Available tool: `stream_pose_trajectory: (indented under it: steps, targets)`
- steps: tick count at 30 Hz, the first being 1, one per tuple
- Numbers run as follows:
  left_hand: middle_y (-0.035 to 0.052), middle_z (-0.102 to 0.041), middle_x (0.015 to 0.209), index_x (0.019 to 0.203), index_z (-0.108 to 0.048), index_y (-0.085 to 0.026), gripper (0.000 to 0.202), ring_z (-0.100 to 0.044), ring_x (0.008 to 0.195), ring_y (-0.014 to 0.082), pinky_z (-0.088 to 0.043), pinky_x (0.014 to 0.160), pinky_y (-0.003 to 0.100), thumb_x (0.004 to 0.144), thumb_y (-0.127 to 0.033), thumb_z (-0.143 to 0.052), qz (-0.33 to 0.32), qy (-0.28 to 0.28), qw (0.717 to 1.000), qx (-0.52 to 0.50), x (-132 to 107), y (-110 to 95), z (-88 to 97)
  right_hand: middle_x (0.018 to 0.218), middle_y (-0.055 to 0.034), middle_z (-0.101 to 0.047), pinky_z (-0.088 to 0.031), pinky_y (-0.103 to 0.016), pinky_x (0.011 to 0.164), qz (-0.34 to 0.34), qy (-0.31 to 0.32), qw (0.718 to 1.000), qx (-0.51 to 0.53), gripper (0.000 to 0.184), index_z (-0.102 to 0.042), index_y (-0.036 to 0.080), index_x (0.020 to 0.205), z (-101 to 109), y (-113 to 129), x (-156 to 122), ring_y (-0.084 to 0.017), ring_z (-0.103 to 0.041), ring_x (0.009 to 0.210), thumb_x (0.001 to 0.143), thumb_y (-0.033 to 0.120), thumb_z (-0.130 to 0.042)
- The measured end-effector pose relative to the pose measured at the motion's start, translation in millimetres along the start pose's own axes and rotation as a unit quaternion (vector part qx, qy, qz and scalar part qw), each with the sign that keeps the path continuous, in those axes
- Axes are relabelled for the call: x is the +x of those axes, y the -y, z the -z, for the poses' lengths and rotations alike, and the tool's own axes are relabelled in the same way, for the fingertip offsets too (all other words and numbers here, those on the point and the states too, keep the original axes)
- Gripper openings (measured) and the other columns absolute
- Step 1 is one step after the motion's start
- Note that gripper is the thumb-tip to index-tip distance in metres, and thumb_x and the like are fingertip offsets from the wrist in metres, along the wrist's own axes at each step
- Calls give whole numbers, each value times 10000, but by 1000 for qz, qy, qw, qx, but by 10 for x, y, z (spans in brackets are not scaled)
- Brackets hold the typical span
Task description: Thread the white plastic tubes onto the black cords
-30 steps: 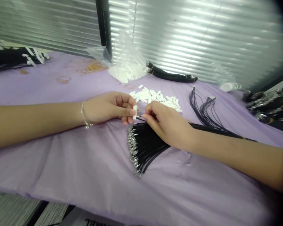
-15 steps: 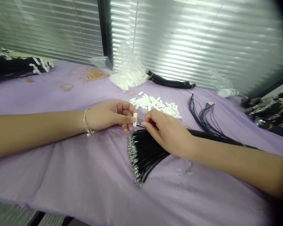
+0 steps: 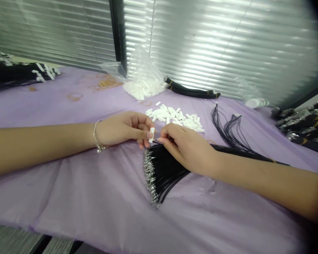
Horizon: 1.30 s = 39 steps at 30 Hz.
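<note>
The left hand (image 3: 124, 127) pinches one white connector (image 3: 152, 135), the right hand (image 3: 189, 148) one dark wire (image 3: 155, 140), above one black bundle (image 3: 169, 164)

We see smooth, matt plastic in the connector housings (image 3: 172, 114), dull, rubbery-looking sheathing on the black cables (image 3: 166, 160) that end in shiny metal terminals (image 3: 149, 169), a thin, creased, plastic-looking counter cover (image 3: 95, 197) with a soft sheen, a clear, glossy plastic bag (image 3: 143, 63), and smooth, metallic-looking blinds (image 3: 201, 42).
</note>
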<state>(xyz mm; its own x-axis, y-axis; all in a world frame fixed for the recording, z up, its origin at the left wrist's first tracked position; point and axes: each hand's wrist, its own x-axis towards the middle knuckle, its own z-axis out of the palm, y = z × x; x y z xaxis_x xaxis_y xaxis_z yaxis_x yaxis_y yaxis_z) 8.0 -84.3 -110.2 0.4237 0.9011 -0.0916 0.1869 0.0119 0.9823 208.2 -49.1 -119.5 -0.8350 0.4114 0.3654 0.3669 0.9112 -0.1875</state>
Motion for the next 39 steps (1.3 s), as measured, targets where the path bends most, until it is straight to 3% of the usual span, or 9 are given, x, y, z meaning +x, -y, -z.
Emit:
stream_pose_trajectory:
  steps: [8, 23, 32, 34, 39]
  targets:
    - [23, -645, 707, 832, -527, -104, 69, -607, 626, 77, -516, 627, 182, 774, -100, -565, -11, -10, 1000, -8, 14, 15, -7, 753, -41, -570, -334, -254, 587, 27, -9, 999, -43, 175, -487, 131, 829, 1, 28, 4, -135, -490, 654, 888, 234, -359]
    - [28, -657, 711, 801, -554, -107, 80, -629, 657, 103, -536, 641, 209, 743, -115, -609, 9, 8, 999, -36, 33, 9, -9, 773, -43, -571, -353, -256, 604, 14, 21, 1000, -12, 176, -497, 131, 842, -4, -2, 18, -132, -489, 673, 888, 244, -370]
    - [14, -637, 694, 822, -520, -107, 84, -615, 653, 78, -515, 640, 170, 767, -61, -564, -7, -27, 997, -75, 30, 26, -3, 892, -79, -542, -375, -307, 746, 153, -7, 980, -128, 200, -583, 137, 875, 169, 76, -9, -161, -449, 784, 863, 170, -387]
    - [13, -633, 692, 823, -519, -105, 86, -612, 647, 77, -514, 642, 172, 765, -61, -565, -7, -35, 996, -84, 31, 22, -9, 880, -71, -548, -380, -300, 737, 141, 32, 985, -100, 199, -601, 143, 846, 203, 111, -27, -148, -460, 762, 857, 168, -404]
    - [19, -638, 710, 825, -515, -112, 88, -614, 653, 83, -515, 640, 182, 767, -77, -570, -5, -24, 998, -58, 24, 25, -5, 820, -10, -586, -394, -253, 682, -5, 129, 990, 52, 87, -632, 175, 808, 216, 122, 9, -110, -508, 724, 789, 203, -552]
